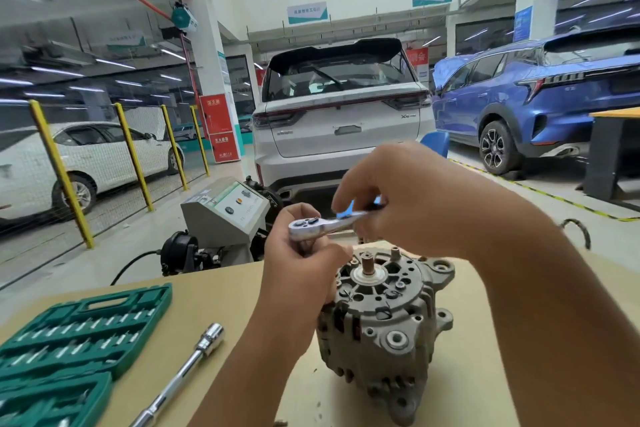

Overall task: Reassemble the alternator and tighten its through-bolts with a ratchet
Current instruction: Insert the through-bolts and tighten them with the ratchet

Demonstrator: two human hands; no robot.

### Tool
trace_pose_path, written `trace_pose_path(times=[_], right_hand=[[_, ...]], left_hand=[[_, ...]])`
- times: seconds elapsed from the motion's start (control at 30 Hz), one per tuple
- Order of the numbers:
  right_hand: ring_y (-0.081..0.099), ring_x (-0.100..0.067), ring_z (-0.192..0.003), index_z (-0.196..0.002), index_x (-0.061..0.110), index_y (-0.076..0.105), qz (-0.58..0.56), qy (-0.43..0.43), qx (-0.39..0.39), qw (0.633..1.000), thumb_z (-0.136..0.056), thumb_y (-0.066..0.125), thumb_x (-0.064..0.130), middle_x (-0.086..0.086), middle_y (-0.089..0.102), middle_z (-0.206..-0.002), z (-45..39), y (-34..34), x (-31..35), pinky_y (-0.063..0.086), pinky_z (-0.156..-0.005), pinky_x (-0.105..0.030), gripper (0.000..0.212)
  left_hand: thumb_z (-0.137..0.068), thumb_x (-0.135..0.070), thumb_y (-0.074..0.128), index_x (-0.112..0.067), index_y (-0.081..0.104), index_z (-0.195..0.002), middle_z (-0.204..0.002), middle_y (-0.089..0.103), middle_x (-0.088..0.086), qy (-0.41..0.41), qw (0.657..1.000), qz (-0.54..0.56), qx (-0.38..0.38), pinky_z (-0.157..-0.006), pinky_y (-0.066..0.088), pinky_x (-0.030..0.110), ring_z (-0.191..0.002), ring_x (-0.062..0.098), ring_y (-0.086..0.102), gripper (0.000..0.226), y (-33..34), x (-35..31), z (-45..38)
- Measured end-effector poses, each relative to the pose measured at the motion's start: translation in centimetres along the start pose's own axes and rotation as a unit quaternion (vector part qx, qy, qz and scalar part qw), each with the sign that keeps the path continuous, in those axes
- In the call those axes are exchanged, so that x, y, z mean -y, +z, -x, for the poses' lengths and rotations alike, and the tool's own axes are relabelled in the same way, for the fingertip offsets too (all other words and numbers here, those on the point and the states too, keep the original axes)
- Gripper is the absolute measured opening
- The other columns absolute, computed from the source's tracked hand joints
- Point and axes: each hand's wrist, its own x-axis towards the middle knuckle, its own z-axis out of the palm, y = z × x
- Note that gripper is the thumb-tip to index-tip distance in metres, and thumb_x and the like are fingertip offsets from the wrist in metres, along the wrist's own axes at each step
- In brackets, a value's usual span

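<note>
The left hand (304, 267) curls its fingers under the head of the ratchet (323, 222), pinching something below it that is hidden, possibly a socket. The right hand (398, 198) closes round the ratchet's handle, thumb and fingers wrapped over it. The tool is held in the air, its long axis running left to right, head to the left, just above and slightly left of the alternator (382, 319). The alternator stands upright on the workbench (214, 298), shaft end up, directly below and near both hands; the left hand is the nearer one, its heel close against the housing's left edge. Any bolt heads lie downward from the ratchet head, so the tool likely has to come down vertically. On the bench to the left lie an extension bar (183, 378) and a green tool case (69, 350). Beyond stand a white car (339, 121) and a blue car (540, 94).
</note>
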Motion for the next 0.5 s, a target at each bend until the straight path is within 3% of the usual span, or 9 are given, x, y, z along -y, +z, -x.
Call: trace_pose_path(times=[0.07,0.17,0.27,0.4,0.5], right_hand=[[0.065,-0.017,-0.083,-0.104,0.035,0.075,0.038,0.026,-0.007,0.999,-0.090,0.067,0.013,0.009,0.069,-0.094,-0.2,0.4,0.1,0.061,-0.070,-0.037,0.027],[0.066,-0.019,-0.071,-0.093,0.030,0.075,0.062,-0.001,-0.001,0.998,-0.083,0.075,0.026,0.006,0.068,-0.080,-0.1,0.5,1.1,0.057,-0.057,-0.034,0.010],[0.061,-0.012,-0.064,-0.090,0.032,0.073,0.078,-0.019,-0.004,0.997,-0.081,0.075,0.024,0.012,0.062,-0.075,0.1,0.4,1.5,0.046,-0.050,-0.027,0.013],[0.064,-0.018,-0.079,-0.095,0.036,0.075,0.050,0.031,-0.006,0.998,-0.089,0.069,0.013,0.008,0.066,-0.091,-0.4,1.1,1.0,0.059,-0.069,-0.036,0.025],[0.065,-0.021,-0.077,-0.098,0.036,0.076,0.069,0.031,0.003,0.997,-0.089,0.072,0.018,0.006,0.067,-0.091,-0.5,1.5,1.4,0.059,-0.069,-0.036,0.021]], left_hand=[[-0.070,0.001,0.070,-0.021,0.055,-0.097,-0.057,0.032,0.001,-0.002,1.000,-0.008,0.016,-0.044,0.027,0.023,-0.043,0.014,0.021,0.038,-0.2,0.0,-0.1],[-0.067,-0.007,0.078,-0.018,0.054,-0.097,-0.054,0.030,-0.001,-0.001,1.000,0.004,0.005,-0.042,0.026,0.020,-0.040,0.012,0.020,0.040,0.0,0.3,-0.3],[-0.060,-0.007,0.076,-0.017,0.055,-0.094,-0.054,0.029,0.002,-0.003,1.000,0.010,-0.009,-0.041,0.026,0.020,-0.039,0.013,0.019,0.041,-0.1,0.3,-0.3],[-0.070,-0.001,0.071,-0.026,0.057,-0.086,-0.055,0.031,-0.001,-0.003,1.000,0.010,0.023,-0.042,0.027,0.021,-0.042,0.013,0.021,0.033,-0.3,0.4,-0.2],[-0.072,-0.014,0.078,-0.027,0.060,-0.088,-0.054,0.037,0.001,0.032,0.999,-0.028,0.006,-0.041,0.032,0.026,-0.043,0.015,0.030,0.028,-0.2,0.7,-0.1]])
